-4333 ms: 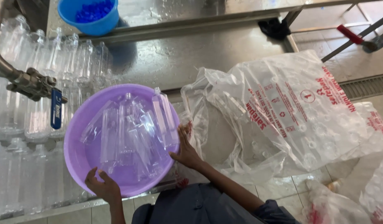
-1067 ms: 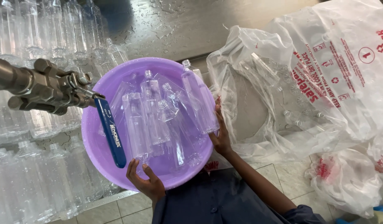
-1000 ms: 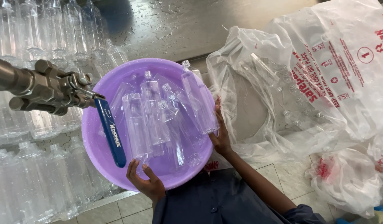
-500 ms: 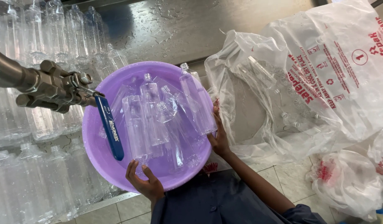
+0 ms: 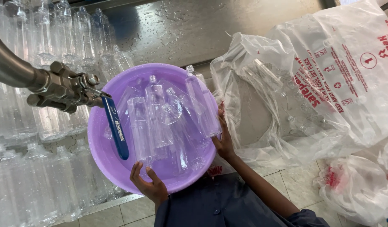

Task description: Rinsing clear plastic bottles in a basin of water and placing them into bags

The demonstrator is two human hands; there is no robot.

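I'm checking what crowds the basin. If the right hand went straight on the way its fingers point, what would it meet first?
Probably the clear plastic bottles in the purple basin: the right hand grips the rim, fingers pointing up along the nearest bottle, though depth is unclear.

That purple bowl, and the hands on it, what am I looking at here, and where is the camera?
The camera sits on a person's head, looking down. Their left hand grips the near rim of a purple basin, and the right hand holds its right edge. Inside lie empty clear plastic bottles. A metal pipe with a blue-handled valve reaches over the basin. More clear bottles stand on the left, a wet steel surface lies beyond, and big plastic bags lie on the right.
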